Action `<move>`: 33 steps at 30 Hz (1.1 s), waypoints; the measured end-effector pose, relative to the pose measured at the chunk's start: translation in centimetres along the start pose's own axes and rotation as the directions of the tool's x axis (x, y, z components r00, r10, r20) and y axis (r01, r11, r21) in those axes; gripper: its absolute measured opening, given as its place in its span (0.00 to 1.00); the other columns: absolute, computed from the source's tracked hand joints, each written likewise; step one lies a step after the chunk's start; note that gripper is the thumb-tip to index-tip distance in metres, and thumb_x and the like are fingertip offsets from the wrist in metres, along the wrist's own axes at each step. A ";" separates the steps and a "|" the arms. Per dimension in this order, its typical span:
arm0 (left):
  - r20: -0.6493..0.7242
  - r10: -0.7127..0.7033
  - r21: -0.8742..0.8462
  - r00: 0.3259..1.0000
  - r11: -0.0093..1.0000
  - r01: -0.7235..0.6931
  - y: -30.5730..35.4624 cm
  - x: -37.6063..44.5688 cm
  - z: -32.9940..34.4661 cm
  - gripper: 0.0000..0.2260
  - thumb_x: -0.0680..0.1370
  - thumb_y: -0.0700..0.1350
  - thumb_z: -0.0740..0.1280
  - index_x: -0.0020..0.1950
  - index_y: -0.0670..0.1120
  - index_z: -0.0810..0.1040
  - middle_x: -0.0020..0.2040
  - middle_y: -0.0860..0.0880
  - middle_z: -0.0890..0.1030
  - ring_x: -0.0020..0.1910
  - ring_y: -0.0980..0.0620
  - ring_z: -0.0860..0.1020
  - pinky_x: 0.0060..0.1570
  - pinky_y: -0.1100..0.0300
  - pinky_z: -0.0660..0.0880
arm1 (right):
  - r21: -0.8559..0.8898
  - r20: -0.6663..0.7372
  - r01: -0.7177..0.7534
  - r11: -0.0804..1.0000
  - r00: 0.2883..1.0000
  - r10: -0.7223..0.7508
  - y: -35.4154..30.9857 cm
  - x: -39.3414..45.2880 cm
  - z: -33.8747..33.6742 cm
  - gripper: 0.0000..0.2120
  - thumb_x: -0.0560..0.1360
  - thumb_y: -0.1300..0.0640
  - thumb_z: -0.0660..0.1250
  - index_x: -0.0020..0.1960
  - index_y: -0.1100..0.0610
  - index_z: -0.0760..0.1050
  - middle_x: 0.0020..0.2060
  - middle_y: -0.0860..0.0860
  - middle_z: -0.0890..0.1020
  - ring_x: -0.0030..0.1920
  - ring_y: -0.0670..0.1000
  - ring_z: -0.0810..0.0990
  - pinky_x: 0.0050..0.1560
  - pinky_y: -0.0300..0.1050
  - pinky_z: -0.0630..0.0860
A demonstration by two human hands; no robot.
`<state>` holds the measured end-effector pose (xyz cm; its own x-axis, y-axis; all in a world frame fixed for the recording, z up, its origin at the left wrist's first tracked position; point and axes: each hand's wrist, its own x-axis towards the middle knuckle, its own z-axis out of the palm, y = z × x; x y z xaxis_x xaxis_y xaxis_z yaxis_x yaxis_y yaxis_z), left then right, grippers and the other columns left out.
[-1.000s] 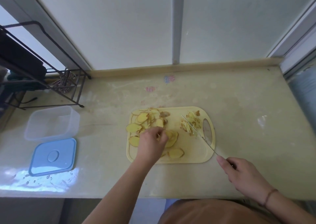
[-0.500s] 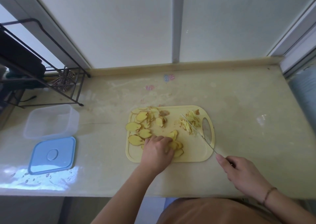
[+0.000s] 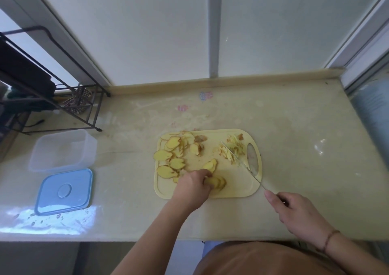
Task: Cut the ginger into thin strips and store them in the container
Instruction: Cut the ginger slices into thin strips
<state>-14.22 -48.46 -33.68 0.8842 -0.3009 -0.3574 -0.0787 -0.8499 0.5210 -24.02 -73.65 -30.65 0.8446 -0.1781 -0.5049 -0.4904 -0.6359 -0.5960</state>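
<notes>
Pale yellow tabletop (image 3: pixel 294 127) ran beneath frosted window panels, smudged and glossy near the front edge. Far left, a black wire rack (image 3: pixel 48 89) stood at the back corner. Just in front of it sat the clear container (image 3: pixel 61 148), open on top, and right beside its near side lay the blue lid (image 3: pixel 64 191), flat on the tabletop.

Over to the middle, and the yellow cutting board (image 3: pixel 235 186) carried the ginger: a loose spread of ginger slices (image 3: pixel 172 152) overlapped across its left half, one slipping past the board's left edge. The left hand (image 3: pixel 192 187) came in low over the near part of the board, fingers curled down onto a small stack of slices (image 3: pixel 219 182), gripping it against the board.

Further right, a little heap of cut strips (image 3: pixel 233 150) sat by the board's handle hole. The knife (image 3: pixel 242 164) lay slanted across them, its tip toward the back of the board. The right hand (image 3: pixel 294 213) was off the board's near right corner, fingers wrapped around the knife handle, index finger laid forward toward the blade.
</notes>
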 end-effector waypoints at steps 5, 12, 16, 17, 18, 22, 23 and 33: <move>-0.071 0.186 0.235 0.980 0.958 -0.165 -0.2 0.8 -0.6 0.12 0.82 0.51 0.64 0.62 0.49 0.81 0.51 0.49 0.82 0.52 0.46 0.79 0.54 0.52 0.74 | 0.019 -0.009 -0.004 1.000 1.000 0.005 0.0 -0.3 -0.2 0.29 0.68 0.28 0.54 0.30 0.56 0.64 0.24 0.49 0.70 0.23 0.45 0.65 0.31 0.46 0.67; -0.055 0.057 0.286 0.997 0.958 -0.039 1.0 4.3 -1.4 0.14 0.78 0.49 0.70 0.62 0.45 0.78 0.55 0.46 0.79 0.55 0.44 0.77 0.54 0.51 0.75 | 0.019 -0.028 -0.003 1.000 1.000 0.003 0.3 -0.2 0.0 0.30 0.74 0.30 0.58 0.30 0.55 0.65 0.24 0.49 0.70 0.23 0.46 0.65 0.32 0.50 0.71; -0.073 -0.021 0.299 0.997 0.953 0.042 1.7 4.4 -0.4 0.09 0.78 0.42 0.68 0.58 0.44 0.78 0.53 0.45 0.79 0.54 0.44 0.76 0.50 0.54 0.73 | 0.016 -0.045 0.011 1.000 0.999 -0.011 0.2 -0.3 0.0 0.34 0.70 0.24 0.54 0.30 0.55 0.65 0.23 0.50 0.71 0.22 0.45 0.66 0.29 0.46 0.67; -0.071 -0.042 0.288 0.997 0.956 0.060 1.7 4.5 -0.3 0.09 0.78 0.42 0.68 0.58 0.43 0.77 0.53 0.45 0.78 0.55 0.43 0.76 0.51 0.53 0.74 | 0.015 -0.042 0.006 1.000 0.999 -0.006 0.2 -0.3 0.0 0.32 0.72 0.27 0.56 0.30 0.55 0.65 0.24 0.49 0.71 0.22 0.45 0.66 0.31 0.48 0.68; -0.067 -0.058 0.280 0.996 0.957 0.075 1.7 4.6 -0.3 0.09 0.78 0.41 0.67 0.58 0.43 0.77 0.54 0.45 0.78 0.56 0.43 0.75 0.53 0.51 0.75 | 0.014 -0.040 0.000 1.000 0.999 0.000 0.2 -0.3 0.0 0.29 0.74 0.31 0.58 0.30 0.55 0.65 0.24 0.49 0.71 0.22 0.45 0.66 0.32 0.50 0.70; -0.042 -0.078 0.261 0.996 0.961 0.086 2.1 4.7 -0.2 0.12 0.77 0.39 0.64 0.61 0.44 0.74 0.56 0.44 0.77 0.58 0.43 0.72 0.55 0.51 0.73 | 0.024 -0.039 0.007 1.000 0.999 -0.006 0.1 -0.2 0.0 0.26 0.75 0.36 0.61 0.29 0.55 0.65 0.23 0.49 0.71 0.23 0.46 0.66 0.32 0.48 0.68; -0.041 -0.076 0.239 0.996 0.967 0.084 2.3 4.5 -0.2 0.13 0.77 0.38 0.64 0.61 0.45 0.74 0.54 0.45 0.78 0.57 0.43 0.72 0.54 0.52 0.74 | 0.020 -0.040 0.008 1.000 0.999 -0.007 0.1 -0.2 0.0 0.26 0.75 0.36 0.60 0.29 0.55 0.65 0.23 0.49 0.71 0.24 0.46 0.66 0.33 0.48 0.69; -0.214 -0.099 0.034 0.972 0.993 0.109 -5.4 3.4 -6.4 0.09 0.77 0.45 0.72 0.57 0.50 0.84 0.50 0.50 0.83 0.52 0.46 0.78 0.53 0.55 0.75 | 0.008 -0.043 -0.007 1.000 0.999 0.007 -0.2 -0.4 -0.2 0.40 0.61 0.16 0.49 0.29 0.55 0.64 0.23 0.49 0.71 0.23 0.46 0.67 0.31 0.47 0.68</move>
<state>-7.87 -42.12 -32.69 0.9655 -0.1156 -0.2332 0.0026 -0.8917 0.4527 -24.22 -73.62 -30.24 0.8496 -0.2145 -0.4818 -0.4975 -0.6288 -0.5976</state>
